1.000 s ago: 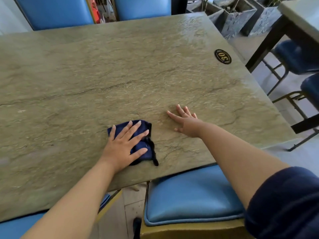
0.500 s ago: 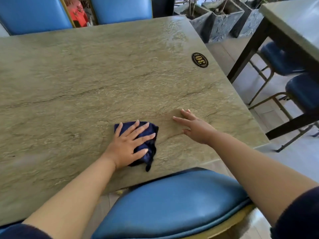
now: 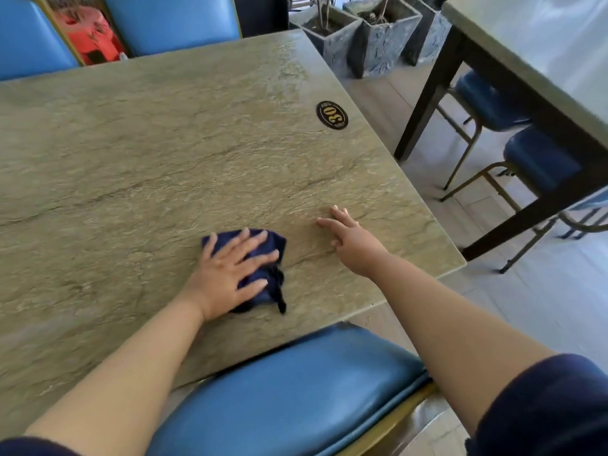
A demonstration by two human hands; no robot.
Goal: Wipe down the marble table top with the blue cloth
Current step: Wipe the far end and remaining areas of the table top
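Note:
The blue cloth (image 3: 270, 241) lies crumpled on the greenish marble table top (image 3: 164, 143), close to the near edge. My left hand (image 3: 230, 271) presses flat on the cloth with fingers spread and covers most of it; a dark strand hangs out at its right. My right hand (image 3: 353, 240) rests on bare marble a little to the right of the cloth, fingers extended, holding nothing.
A black oval number plate (image 3: 332, 115) sits near the table's right edge. A blue chair seat (image 3: 289, 390) is tucked under the near edge, and two blue chair backs (image 3: 171, 21) stand at the far side. Stone planters (image 3: 381, 34) and a second table (image 3: 526, 60) with blue chairs (image 3: 539, 159) stand to the right.
Both hands have slid to the right along the table, the left one carrying the cloth toward the right edge. The view has shifted right with them.

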